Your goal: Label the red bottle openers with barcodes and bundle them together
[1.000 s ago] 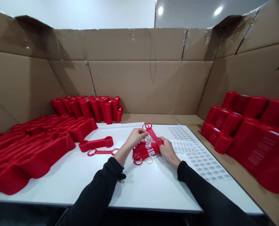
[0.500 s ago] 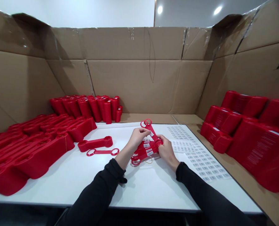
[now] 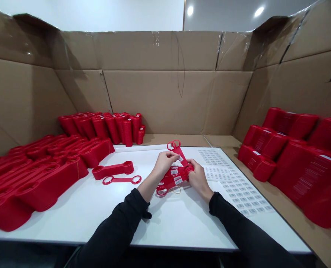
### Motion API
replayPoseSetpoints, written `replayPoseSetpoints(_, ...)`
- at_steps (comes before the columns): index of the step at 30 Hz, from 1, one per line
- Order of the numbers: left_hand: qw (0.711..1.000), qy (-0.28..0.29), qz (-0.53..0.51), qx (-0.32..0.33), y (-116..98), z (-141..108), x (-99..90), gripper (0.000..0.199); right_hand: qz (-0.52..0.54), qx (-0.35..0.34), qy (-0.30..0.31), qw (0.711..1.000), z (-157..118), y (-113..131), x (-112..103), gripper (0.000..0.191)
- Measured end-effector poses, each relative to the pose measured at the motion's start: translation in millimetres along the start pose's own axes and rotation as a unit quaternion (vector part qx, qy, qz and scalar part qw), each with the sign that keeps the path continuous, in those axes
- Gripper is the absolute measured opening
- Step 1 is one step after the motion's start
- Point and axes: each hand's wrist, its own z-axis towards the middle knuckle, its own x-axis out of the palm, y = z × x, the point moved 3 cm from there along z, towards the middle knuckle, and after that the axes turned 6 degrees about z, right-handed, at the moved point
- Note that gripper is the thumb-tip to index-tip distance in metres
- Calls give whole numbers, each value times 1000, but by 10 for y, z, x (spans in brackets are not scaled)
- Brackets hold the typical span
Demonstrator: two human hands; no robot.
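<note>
Along the left edge of the table (image 3: 182, 227), red moulded strips (image 3: 37, 175) are stacked in long rows, and a block of upright stacks (image 3: 104, 130) is ranked behind them toward the back left corner. Nearer the middle, a thick strip (image 3: 113, 170) lies flat, with a thin ring-ended strip (image 3: 121, 180) just below it, not touching it. At the table's centre, a fanned bundle of red strips (image 3: 172, 180) bearing white labels is held, a thin yellow band (image 3: 178, 190) showing at its lower edge. The bundle is pinched by the left hand (image 3: 164, 165) and clutched at its ring end by the closed right hand (image 3: 199, 179). Sheets of barcode labels (image 3: 235, 190) are spread just beside the right hand, toward the right edge. Beyond that edge, more red stacks (image 3: 293, 163) are piled on a cardboard ledge (image 3: 302, 230), and cardboard walls (image 3: 165, 100) rise behind everything.
</note>
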Motion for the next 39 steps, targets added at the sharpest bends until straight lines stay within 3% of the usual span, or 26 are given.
replayPoseSetpoints(12,999,-17,30,30,-107,-65,39,14,10,-1,-3,1000,-27,42,1,39)
replayPoseSetpoints(15,993,-42,91,59,-147,-102,45,13,18,3,1,1000,-39,56,7,41)
replayPoseSetpoints(17,974,-59,196,99,-187,-131,51,11,20,-4,3,1000,-43,72,10,42)
replayPoseSetpoints(20,923,-55,356,138,-230,-167,80,12,25,-7,4,1000,-43,89,10,42)
replayPoseSetpoints(23,895,-38,422,135,-231,-180,106,19,35,-5,10,999,-38,93,10,44)
replayPoseSetpoints(30,905,-68,410,91,-112,-98,5,54,35,-8,32,999,-52,61,32,43)
replayPoseSetpoints(39,910,-169,359,121,-49,30,-220,25,33,-14,63,997,-47,-6,74,46)
